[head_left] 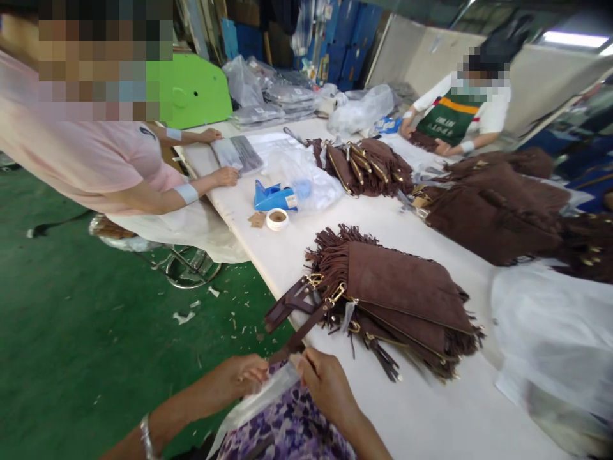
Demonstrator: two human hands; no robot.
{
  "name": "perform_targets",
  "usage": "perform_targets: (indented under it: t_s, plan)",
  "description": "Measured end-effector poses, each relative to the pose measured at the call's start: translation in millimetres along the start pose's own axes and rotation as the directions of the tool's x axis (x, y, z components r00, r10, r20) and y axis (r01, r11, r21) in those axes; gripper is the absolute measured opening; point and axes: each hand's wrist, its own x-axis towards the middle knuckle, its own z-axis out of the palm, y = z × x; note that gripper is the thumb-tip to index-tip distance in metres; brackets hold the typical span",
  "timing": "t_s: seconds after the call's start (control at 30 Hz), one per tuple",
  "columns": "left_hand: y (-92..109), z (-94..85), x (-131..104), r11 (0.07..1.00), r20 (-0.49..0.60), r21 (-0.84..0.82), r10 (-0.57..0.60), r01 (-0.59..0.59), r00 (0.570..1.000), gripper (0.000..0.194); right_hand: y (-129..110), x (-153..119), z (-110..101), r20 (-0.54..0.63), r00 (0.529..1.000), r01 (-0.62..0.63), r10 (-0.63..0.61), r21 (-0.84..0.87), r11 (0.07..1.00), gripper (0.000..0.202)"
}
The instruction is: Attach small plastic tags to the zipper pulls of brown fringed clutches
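Observation:
Low in the view, a strip of translucent white plastic (274,388) stretches between my two hands, in front of a purple patterned garment. My left hand (249,375) has its fingers curled on the plastic's left end. My right hand (328,383) pinches the other end between thumb and fingers. Just beyond my hands, a dark brown strap (302,331) hangs over the table edge. It belongs to a stack of brown fringed suede bags (400,278) with gold zips and clips. Whether the plastic is a bag or a loose sheet, I cannot tell.
A blue tape dispenser (275,196) and a white tape roll (277,219) sit on the white table (306,236). More brown bags (366,166) lie farther back. A co-worker (124,160) at left handles a packed bag; another person (454,115) works at the far right. White plastic (555,326) covers the right side.

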Motion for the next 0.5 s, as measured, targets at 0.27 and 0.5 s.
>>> perform_targets:
  t_s: [0.27,0.5]
  plan:
    - [5.2,25.3,34.6,0.957,-0.061,-0.291,-0.012,-0.007,0.998,0.048,-2.7,7.1,7.3,-0.029,0.994,-0.097,0.101,0.117,0.988,0.038]
    - [6.5,3.5,13.1,1.0,-0.215,-0.021,-0.021,0.017,0.976,0.043,15.5,3.5,2.4,-0.275,0.934,-0.23,0.227,0.021,0.973,0.03]
